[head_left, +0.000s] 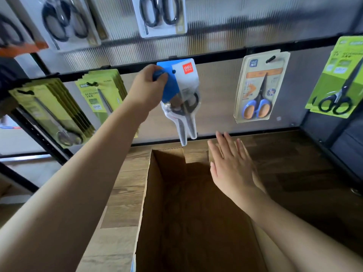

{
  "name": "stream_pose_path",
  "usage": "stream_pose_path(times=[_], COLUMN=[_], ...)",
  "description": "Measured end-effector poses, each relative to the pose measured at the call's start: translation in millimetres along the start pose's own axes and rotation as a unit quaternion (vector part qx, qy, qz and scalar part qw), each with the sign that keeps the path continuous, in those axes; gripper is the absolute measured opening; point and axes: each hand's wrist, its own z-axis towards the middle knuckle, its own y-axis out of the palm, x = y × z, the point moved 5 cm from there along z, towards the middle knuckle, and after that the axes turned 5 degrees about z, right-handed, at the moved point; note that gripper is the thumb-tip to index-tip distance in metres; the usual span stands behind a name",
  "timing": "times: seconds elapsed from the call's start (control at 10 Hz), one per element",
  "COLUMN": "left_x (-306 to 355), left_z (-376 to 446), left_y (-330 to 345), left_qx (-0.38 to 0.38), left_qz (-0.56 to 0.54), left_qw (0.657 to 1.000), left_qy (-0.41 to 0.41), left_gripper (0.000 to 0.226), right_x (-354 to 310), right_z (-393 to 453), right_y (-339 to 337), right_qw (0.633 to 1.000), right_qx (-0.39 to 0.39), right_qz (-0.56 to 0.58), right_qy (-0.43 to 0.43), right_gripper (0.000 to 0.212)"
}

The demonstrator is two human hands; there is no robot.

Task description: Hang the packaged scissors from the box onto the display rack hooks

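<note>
A blue and white pack of scissors (182,89) hangs at the black rail (216,55) of the display rack, its hole on a hook. My left hand (147,89) pinches the pack's upper left edge. Below it my right hand (231,163) hovers with fingers straight and spread, holding nothing, over the far rim of the open cardboard box (153,193). The box's inside is dark and I see no packs in it.
Stacks of yellow-green scissor packs (59,110) hang on hooks to the left. A beige pack with blue-orange scissors (257,89) and green packs (337,81) hang to the right. More packs (161,14) hang on the row above. The box stands on a wooden shelf (294,163).
</note>
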Motion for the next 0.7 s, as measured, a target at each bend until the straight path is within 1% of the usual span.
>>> stream_pose_path(times=[0.1, 0.3, 0.4, 0.5, 0.6, 0.7], left_x=[0, 7, 7, 3, 2, 6], left_z=[6, 11, 13, 14, 16, 2], left_y=[-5, -7, -5, -1, 2, -1], left_qx=[0.022, 0.047, 0.062, 0.066, 0.084, 0.130], left_qz=[0.019, 0.041, 0.068, 0.095, 0.124, 0.188], left_qw=[1.000, 0.998, 0.996, 0.993, 0.989, 0.973], left_qy=[-0.003, 0.016, 0.009, -0.008, 0.004, 0.030], left_gripper=[0.008, 0.008, 0.009, 0.019, 0.026, 0.036], right_x=[-2, -4, -4, -5, -5, -6], right_z=[-2, -2, -1, 2, 2, 6], right_y=[4, 9, 7, 5, 4, -1], right_qw=[1.000, 1.000, 1.000, 1.000, 0.999, 0.999], right_qx=[0.005, 0.009, 0.013, 0.012, 0.025, 0.043], right_qz=[-0.004, -0.011, -0.014, -0.002, -0.004, 0.001], right_qy=[-0.001, -0.008, -0.014, -0.015, -0.025, -0.022], right_gripper=[0.063, 0.061, 0.061, 0.061, 0.061, 0.061])
